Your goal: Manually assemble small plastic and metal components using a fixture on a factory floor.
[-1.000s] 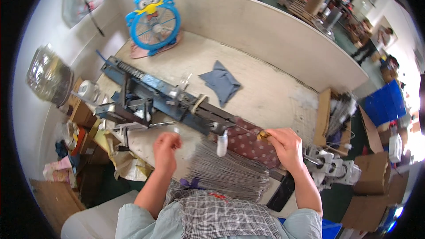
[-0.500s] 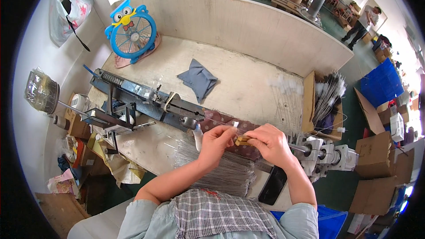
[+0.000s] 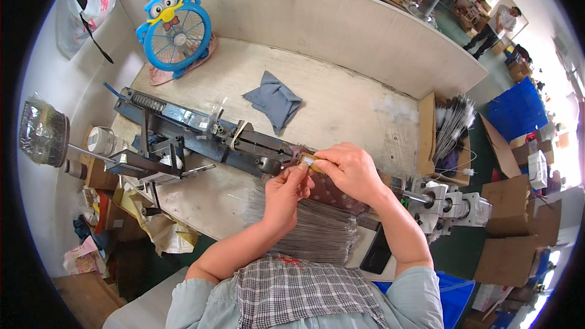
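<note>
- One small yellowish piece (image 3: pixel 309 161) sits pinched between your hands, just above the bundle of thin wires (image 3: pixel 317 231).
- It looks light and stiff; hold it by its ends.
- Your right hand (image 3: pixel 348 170) grips it narrowly from 3 o'clock.
- Your left hand (image 3: pixel 286 192) meets it from 7 o'clock, fingertips closed.
- The dark metal machine (image 3: pixel 201 137) lies at 9 o'clock on the surface (image 3: pixel 341 97).

I see a workbench (image 3: pixel 341 106) with a long metal machine (image 3: pixel 201 137) lying across its left half. Behind it, at the far left corner, stands a fan (image 3: pixel 177 30); a folded cloth (image 3: pixel 274 100) lies right of that. Nearest me a bundle of thin rods (image 3: pixel 320 231) rests on the front edge, a phone (image 3: pixel 378 250) just right of it.
</note>
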The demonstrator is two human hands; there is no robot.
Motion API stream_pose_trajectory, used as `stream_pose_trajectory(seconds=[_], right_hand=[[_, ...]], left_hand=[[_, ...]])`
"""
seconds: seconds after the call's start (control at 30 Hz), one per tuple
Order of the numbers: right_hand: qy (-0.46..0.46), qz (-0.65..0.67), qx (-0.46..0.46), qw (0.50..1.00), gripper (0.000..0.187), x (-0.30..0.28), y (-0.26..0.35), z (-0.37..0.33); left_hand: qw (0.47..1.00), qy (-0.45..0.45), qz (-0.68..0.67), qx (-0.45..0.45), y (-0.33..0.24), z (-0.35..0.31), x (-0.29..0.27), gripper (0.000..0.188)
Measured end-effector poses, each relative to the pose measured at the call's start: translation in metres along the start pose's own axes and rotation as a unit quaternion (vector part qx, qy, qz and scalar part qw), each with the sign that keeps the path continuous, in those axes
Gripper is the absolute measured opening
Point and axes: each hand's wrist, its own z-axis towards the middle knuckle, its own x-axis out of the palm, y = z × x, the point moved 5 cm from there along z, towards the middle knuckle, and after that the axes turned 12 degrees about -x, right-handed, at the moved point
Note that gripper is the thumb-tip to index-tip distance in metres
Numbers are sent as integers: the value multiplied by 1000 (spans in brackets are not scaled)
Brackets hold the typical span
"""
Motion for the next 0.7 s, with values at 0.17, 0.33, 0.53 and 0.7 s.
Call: stream_pose_trajectory(seconds=[0.17, 0.33, 0.53, 0.7], right_hand=[[35, 193, 190, 962, 19, 9, -21, -5], [-51, -32, 59, 996, 21, 0, 2, -4], [-126, -167, -20, 978, 30, 11, 24, -8], [-169, -197, -74, 963, 27, 1, 26, -22]], left_hand=[[997, 3, 77, 7, -2, 3, 2, 28], [998, 7, -61, 8, 1, 5, 6, 44], [989, -10, -145, 20, -1, -1, 14, 33], [993, 16, -114, 20, 9, 5, 7, 21]])
